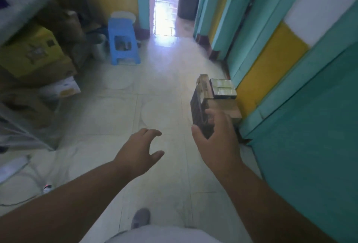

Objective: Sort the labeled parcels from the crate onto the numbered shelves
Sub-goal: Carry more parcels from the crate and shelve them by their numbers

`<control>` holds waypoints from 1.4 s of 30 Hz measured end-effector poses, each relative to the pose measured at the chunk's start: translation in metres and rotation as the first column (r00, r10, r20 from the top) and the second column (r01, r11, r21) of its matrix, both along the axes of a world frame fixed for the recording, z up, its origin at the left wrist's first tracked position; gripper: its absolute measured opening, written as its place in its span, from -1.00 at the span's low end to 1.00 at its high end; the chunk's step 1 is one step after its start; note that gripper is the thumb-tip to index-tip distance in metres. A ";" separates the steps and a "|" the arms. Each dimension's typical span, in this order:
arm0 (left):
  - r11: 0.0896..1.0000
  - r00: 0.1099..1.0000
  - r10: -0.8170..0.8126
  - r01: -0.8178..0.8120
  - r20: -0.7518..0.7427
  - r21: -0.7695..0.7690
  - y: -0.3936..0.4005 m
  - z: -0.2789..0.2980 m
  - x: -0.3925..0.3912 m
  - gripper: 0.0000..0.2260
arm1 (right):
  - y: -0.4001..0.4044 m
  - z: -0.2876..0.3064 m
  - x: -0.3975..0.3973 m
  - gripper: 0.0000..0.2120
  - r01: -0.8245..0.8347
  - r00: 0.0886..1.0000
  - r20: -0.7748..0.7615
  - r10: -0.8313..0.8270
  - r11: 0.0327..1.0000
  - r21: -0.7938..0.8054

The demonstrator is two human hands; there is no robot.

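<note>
A dark brown crate (200,105) stands on the tiled floor against the teal and yellow wall on the right. Inside it lie a shiny taped parcel (223,88) at the far end and a plain brown cardboard parcel (222,107) nearer me. My right hand (217,140) is spread over the crate's near end, thumb by its left side and fingers above the brown parcel; whether it touches is unclear. My left hand (139,151) hovers open above the floor, left of the crate, holding nothing. The view is blurred and no labels can be read.
A grey shelf rack (25,10) with yellow and brown cardboard boxes (31,55) fills the left side. A blue plastic stool (123,41) stands ahead by a bright doorway (166,10). A cable and small device (47,187) lie on the floor at lower left; my shoe (141,217) is below.
</note>
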State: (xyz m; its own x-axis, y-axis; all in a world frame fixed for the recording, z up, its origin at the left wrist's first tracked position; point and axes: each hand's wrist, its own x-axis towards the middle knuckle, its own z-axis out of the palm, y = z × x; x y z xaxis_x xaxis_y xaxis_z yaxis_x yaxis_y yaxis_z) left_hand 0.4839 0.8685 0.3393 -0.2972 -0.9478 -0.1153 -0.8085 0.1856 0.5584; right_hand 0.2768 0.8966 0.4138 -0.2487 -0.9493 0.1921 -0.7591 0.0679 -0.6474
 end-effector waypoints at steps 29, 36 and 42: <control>0.843 0.868 -0.497 0.480 0.010 0.243 -0.776 -0.129 -0.366 -0.59 | -0.649 -0.126 -0.293 -0.53 0.529 0.843 0.001 -0.538 0.828 0.187; 0.608 0.599 -0.789 0.731 0.135 0.309 -0.928 -0.177 -0.433 -0.62 | -0.757 -0.157 -0.303 -0.52 0.745 0.633 -0.012 -0.774 0.605 0.281; 0.557 0.574 -0.815 0.737 0.082 0.383 -0.961 -0.274 -0.450 -0.59 | -0.786 -0.237 -0.287 -0.55 0.794 0.527 -0.030 -0.850 0.479 0.373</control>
State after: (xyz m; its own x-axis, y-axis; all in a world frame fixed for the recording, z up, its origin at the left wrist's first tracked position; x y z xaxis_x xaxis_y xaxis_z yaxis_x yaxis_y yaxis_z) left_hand 0.0335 -0.0928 0.0654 -0.8277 -0.2679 -0.4931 -0.5269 0.6735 0.5185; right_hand -0.0106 0.1111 0.1766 -0.9432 -0.2860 -0.1689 -0.1497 0.8200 -0.5524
